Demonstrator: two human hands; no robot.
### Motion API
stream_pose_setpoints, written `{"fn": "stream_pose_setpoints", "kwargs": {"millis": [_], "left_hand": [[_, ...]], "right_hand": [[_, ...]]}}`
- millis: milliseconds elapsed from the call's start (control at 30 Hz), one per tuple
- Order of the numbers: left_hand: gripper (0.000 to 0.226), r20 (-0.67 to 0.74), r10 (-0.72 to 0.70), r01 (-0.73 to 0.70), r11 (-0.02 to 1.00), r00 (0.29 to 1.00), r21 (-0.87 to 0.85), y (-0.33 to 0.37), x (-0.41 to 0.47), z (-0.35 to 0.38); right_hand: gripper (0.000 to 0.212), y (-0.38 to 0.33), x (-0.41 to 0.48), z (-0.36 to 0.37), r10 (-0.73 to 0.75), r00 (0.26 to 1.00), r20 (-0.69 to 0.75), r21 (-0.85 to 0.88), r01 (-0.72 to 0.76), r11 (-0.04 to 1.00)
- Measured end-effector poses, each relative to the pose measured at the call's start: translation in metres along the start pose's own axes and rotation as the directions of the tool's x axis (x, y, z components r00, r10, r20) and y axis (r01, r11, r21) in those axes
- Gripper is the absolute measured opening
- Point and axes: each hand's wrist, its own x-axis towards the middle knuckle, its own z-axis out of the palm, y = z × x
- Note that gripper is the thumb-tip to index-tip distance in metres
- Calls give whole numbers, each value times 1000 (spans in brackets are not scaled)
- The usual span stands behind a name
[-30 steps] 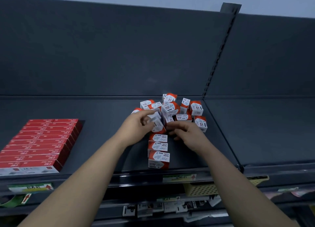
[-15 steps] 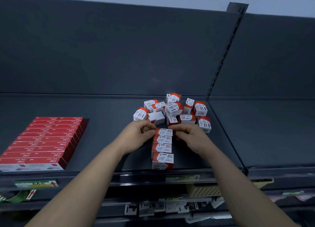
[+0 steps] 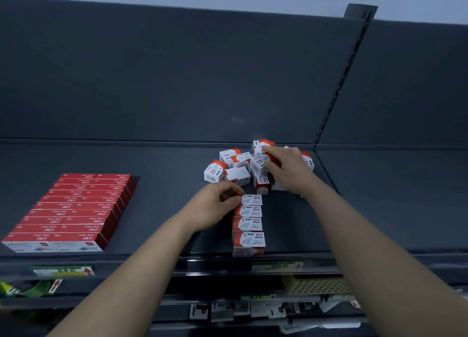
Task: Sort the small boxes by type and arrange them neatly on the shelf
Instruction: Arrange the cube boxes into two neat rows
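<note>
A straight row of several red-and-white paper clip boxes (image 3: pixel 248 224) runs from the shelf's front edge toward the back. My left hand (image 3: pixel 217 205) rests its fingertips against the left side of the rearmost box in that row (image 3: pixel 252 200). Behind it lies a jumbled pile of the same boxes (image 3: pixel 228 169). My right hand (image 3: pixel 288 169) reaches into that pile, fingers closed around one tilted box (image 3: pixel 259 163). Part of the pile is hidden under this hand.
Flat red boxes (image 3: pixel 76 210) lie stacked in neat rows at the left of the dark shelf (image 3: pixel 164 184). A slotted upright (image 3: pixel 336 88) divides the back panel on the right. Price labels (image 3: pixel 63 271) and a beige perforated basket (image 3: pixel 316 286) sit below the front edge.
My right hand left the row and moved back and up into the pile, closing on a box there. My left hand stayed at the rearmost box in the row.
</note>
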Motion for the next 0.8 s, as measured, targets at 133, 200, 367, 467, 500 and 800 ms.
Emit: {"fn": "stream_pose_setpoints", "kwargs": {"millis": [133,200,367,467,500,800], "left_hand": [[13,-11,3,-3,1000,1000,-13,-2,0,2],[13,-20,5,-5,1000,1000,-16,-3,0,2],[12,-41,11,-12,1000,999,-11,-4,0,3],[13,-49,6,-8,999,999,-33,-4,-2,4],[13,-55,7,-10,999,998,-39,-4,-2,4],[13,-54,-1,-3,997,999,-78,-4,-3,6]], "right_hand": [[54,-1,1,-8,65,995,74,35,-68,997],[51,-1,-2,-9,62,995,76,38,-65,997],[28,4,-16,-11,83,996,-45,168,-74,983],[21,8,-31,-16,87,996,-36,396,-65,916],[21,10,-37,-17,90,996,-5,447,-79,891],[23,11,-47,15,88,996,-11,292,-81,953]]}}
